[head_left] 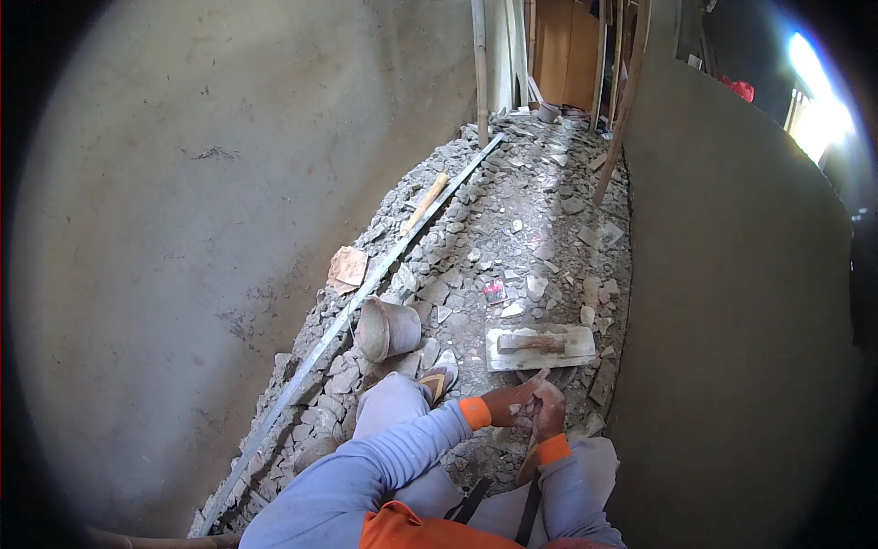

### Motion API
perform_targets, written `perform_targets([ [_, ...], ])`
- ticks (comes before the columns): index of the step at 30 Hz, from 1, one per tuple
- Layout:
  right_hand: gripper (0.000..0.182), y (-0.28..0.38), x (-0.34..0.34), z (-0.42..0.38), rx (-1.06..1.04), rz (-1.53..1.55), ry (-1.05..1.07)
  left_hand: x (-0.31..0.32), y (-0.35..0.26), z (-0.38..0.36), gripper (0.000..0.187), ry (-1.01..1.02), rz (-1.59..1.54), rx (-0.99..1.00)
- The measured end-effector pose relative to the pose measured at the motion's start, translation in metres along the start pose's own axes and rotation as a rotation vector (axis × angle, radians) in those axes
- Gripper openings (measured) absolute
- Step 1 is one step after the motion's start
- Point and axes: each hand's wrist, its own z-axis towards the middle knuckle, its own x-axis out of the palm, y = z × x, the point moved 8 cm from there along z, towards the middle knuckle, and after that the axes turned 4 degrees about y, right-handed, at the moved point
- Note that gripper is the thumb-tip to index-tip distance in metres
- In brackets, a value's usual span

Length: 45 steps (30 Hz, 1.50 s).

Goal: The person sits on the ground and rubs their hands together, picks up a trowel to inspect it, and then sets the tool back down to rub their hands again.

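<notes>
My left hand point(508, 404) and my right hand point(549, 412) meet in front of my knees, touching each other. One finger of the left hand is stretched out toward the float; its other fingers are partly covered by the right hand. The right hand is closed with its fingers curled, and whatever lies inside is hidden. Just beyond both hands a plasterer's float point(567, 349) with a wooden handle lies handle up, its pale board smeared with plaster. To the left, a mortar-crusted bucket point(400, 328) lies tipped on its side near my sandalled foot point(440, 377).
Broken rubble point(512, 229) covers the floor between plastered walls. A long metal straightedge point(315, 357) runs along the left side, beside a wooden-handled tool point(426, 203) and a brick piece point(347, 267). A bamboo pole point(624, 110) leans at the right; another small bucket point(548, 113) stands far off.
</notes>
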Motion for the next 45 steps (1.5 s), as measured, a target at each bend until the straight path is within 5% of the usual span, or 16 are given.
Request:
perform_targets([
  [37, 0.019, 0.009, 0.011, -0.005, 0.054, 0.057, -0.009, -0.001, 0.001, -0.005, 0.116, 0.082, -0.071, -0.164],
  [45, 0.023, 0.001, 0.008, -0.004, 0.094, 0.073, -0.038, 0.001, 0.008, -0.006, 0.115, 0.011, -0.02, -0.072],
])
